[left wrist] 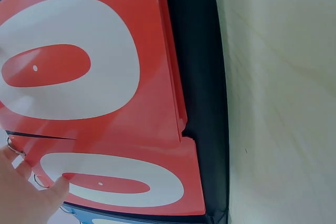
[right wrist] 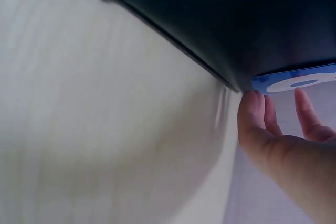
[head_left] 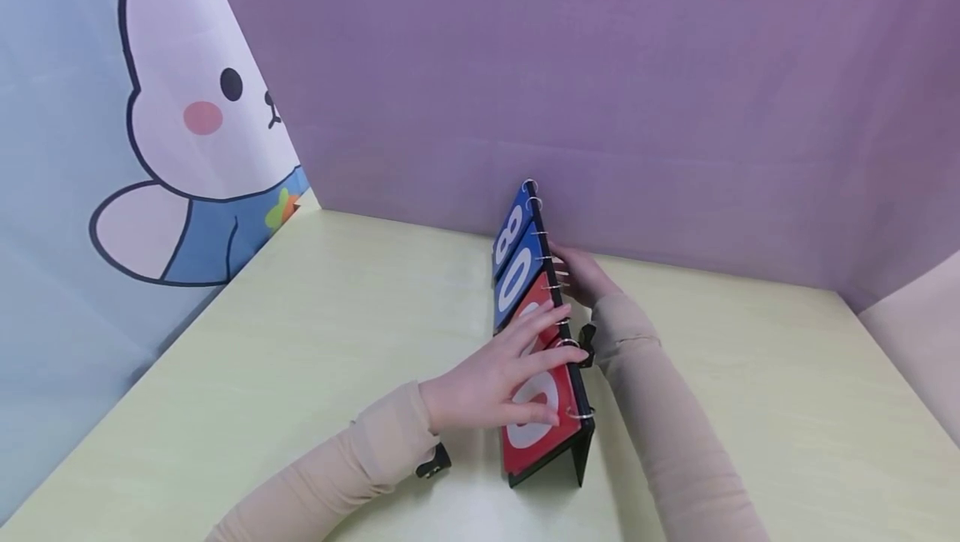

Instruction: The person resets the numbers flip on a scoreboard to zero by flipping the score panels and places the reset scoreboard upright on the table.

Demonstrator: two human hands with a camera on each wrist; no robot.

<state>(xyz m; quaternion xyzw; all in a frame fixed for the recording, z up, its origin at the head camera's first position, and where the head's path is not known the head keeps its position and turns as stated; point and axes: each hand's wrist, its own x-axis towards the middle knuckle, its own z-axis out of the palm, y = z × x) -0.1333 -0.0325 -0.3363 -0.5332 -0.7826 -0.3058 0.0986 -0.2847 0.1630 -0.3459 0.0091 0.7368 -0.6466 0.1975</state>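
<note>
A flip scoreboard [head_left: 557, 298] stands tent-like on the table, its number cards hung from metal rings along a black top edge. Two red cards with white zeros [left wrist: 113, 24] are on the near half; the blue cards farther back show 8 [head_left: 508, 233] and 0 [head_left: 514, 279]. My left hand [head_left: 487, 379] spreads its fingers across the red cards, fingertips at the ringed edge. Behind the board, my right hand [head_left: 585, 273] is partly hidden. The right wrist view shows its extended fingers right at a blue card [right wrist: 278, 82] on the black back panel [right wrist: 231, 19].
The pale yellow table [head_left: 390, 292] extends on both sides of the scoreboard. A purple cloth [head_left: 600, 92] hangs close behind its far end. At the left is a light blue cloth with a printed rabbit [head_left: 195, 150].
</note>
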